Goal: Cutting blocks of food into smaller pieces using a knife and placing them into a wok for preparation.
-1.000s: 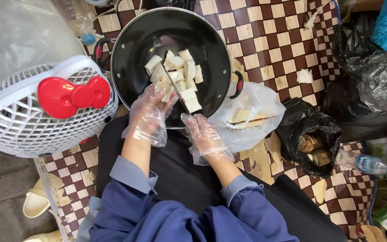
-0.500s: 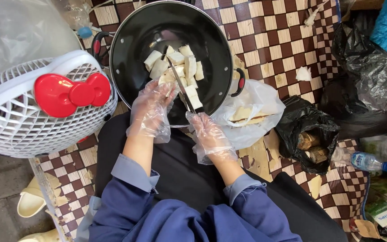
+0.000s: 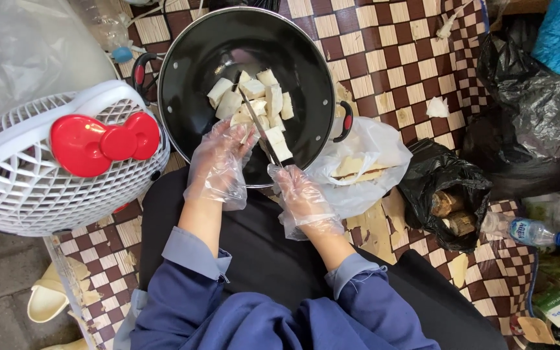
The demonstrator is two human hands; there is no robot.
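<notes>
Your left hand [image 3: 218,162] in its thin clear glove is closed around a pale white piece [image 3: 246,120] that you hold over the near side of the big black pot [image 3: 189,97]. Your right hand [image 3: 299,198], gloved too, is clenched on the handle of a knife [image 3: 257,126], and the thin blade points out over the pot, right beside the piece. A good heap of cut white chunks [image 3: 264,97] already lies at the bottom of the pot, so a fair bit of the cutting looks done. The chunks cover only the middle of the pot, and lots of black bottom shows around them. More is left, I think: just to the right of the pot, a clear plastic bag [image 3: 371,139] holds some pale stuff, and a black bag [image 3: 435,175] beside it holds brown rooty lumps [image 3: 452,210]. Whether those are waiting to be cut, you cannot tell from here. Pale scraps lie on the brown checked mat [image 3: 390,52]. A white basket [image 3: 46,194] with a red bow sits to your left.
</notes>
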